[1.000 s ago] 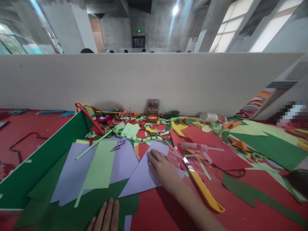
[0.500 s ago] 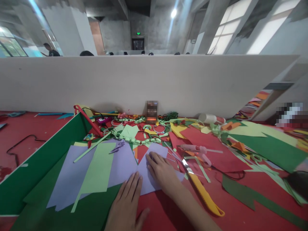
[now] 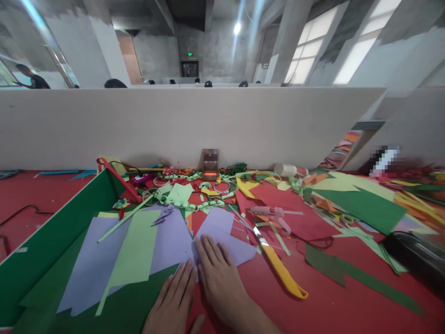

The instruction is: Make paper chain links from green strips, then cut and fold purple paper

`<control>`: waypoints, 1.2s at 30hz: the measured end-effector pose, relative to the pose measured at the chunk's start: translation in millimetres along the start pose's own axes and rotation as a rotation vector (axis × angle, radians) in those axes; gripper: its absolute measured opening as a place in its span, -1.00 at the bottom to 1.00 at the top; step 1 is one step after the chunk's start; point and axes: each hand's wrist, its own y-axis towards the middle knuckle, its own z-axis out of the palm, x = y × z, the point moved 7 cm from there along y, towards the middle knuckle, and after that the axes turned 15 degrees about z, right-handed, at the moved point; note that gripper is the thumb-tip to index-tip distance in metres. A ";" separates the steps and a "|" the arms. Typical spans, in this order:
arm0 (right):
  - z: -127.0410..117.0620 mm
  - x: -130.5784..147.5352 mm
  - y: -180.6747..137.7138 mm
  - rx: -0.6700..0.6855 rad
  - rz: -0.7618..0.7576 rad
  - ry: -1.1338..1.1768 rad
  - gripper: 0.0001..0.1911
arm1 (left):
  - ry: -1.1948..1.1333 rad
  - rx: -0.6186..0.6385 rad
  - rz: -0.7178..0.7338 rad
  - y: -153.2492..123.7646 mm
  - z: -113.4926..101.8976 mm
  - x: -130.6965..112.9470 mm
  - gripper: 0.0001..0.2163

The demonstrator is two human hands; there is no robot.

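A sheet of purple paper [image 3: 239, 246] lies under my right hand [image 3: 219, 273], which rests flat with its fingers stretched out along the sheet's left part. Close beside it, my left hand [image 3: 175, 292] presses flat near the sheet's lower left edge, fingers extended. The fingertips of both hands almost meet. More purple paper [image 3: 170, 246] lies to the left, with a light green strip [image 3: 137, 250] over part of it. To the right is a yellow-handled utility knife [image 3: 281, 269], its blade showing. Behind the knife sits a pink glue gun [image 3: 271, 214].
A green upright panel [image 3: 69, 222] edges the left side. Paper chains [image 3: 205, 204] and scraps lie along the white partition [image 3: 156, 125]. Red paper [image 3: 288, 208], green sheets [image 3: 365, 204] and a dark rounded object [image 3: 413, 260] are on the right.
My right hand has slid down and left across the purple sheet, towards my left hand. The whole view has shifted a little, bringing more of the dark object at right into sight.
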 end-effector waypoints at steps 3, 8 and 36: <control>-5.1 -30.1 -3.3 -0.019 0.048 -0.055 -0.42 | 0.000 -0.011 -0.006 -3.1 -1.7 1.6 -0.31; -20.8 -97.5 -16.3 -0.184 0.097 -0.214 -0.34 | -0.003 0.002 -0.020 -15.1 5.5 -1.8 -0.32; -48.3 -152.0 -116.1 -0.372 0.337 0.075 -0.32 | -0.094 0.214 -0.161 107.0 7.5 -11.5 -0.73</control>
